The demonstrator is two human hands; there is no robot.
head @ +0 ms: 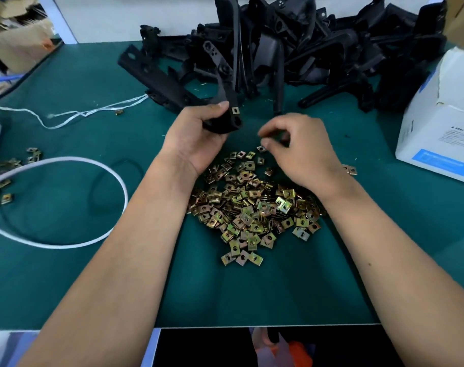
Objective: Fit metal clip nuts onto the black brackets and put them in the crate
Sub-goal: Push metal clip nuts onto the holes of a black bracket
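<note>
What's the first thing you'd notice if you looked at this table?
The shiny heap of gold clip nuts in the middle of the green table, between both arms. Behind it sits a big tangle of black brackets; the left hand holds one bracket up.

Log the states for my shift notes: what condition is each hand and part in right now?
Left hand: grips bracket.
Bracket: held upright, one clip nut already fitted.
Right hand: fingers curled, pinching a nut; blurred.
Nut pile: loose on the mat.
Bracket heap: unsorted, behind.
White box: flap torn.
</note>
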